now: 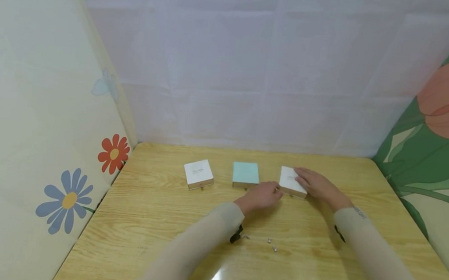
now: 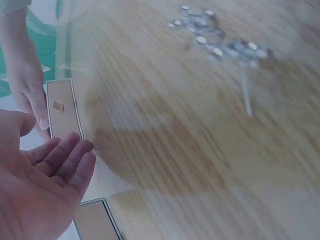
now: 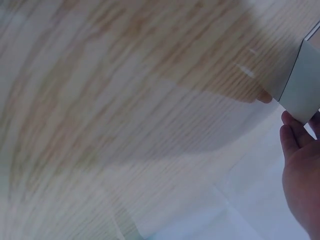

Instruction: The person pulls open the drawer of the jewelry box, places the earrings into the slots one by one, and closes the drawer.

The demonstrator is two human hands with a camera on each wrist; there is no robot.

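A white box with a tan front side stands at the right of a row of three. My right hand holds it at its right side, and in the right wrist view the fingers reach behind the box's edge. Beside its left front corner is my left hand, palm exposed and fingers loosely bent, with nothing in it. Silver jewellery with shiny stones and a thin pin lies on the table, large in the left wrist view.
Left of the held box stand a teal box and another white box. Small shiny pieces lie nearer on the wooden table. A white cloth hangs behind; flower-patterned panels flank both sides.
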